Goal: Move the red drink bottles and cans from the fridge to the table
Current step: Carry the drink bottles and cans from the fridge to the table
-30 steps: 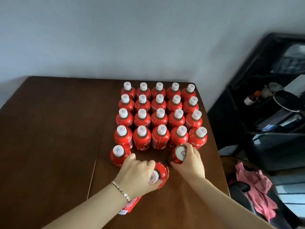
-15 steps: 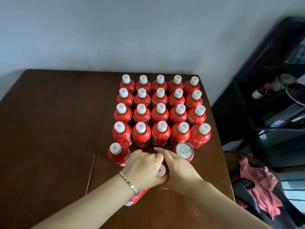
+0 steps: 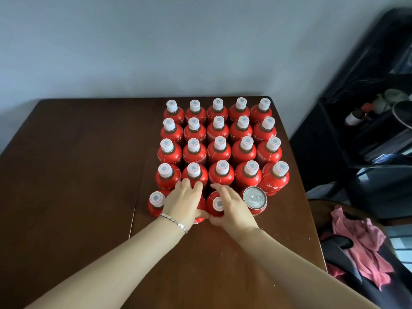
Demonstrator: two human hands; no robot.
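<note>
The third bottle of the front row stands upright on the table, its white cap showing between the curled fingers and thumb of our right hand, which grips it round the shoulder. Just to its left our left hand is cupped over the second bottle, hiding its cap, fingers bent down round it. The first bottle stands free beside that hand, and the can closes the row on the right, touching the row behind. Behind them the block of twenty bottles fills the table's far right corner. We judge the danger to lie in the tight packing: a push too far forward would tip the row behind, and a knock from our right wrist could send the can toward the right edge. Every visible bottle is capped and the can's tab lies flat, so nothing should spill. Off the right edge a dark shelf holds a small bottle and some blurred things.
</note>
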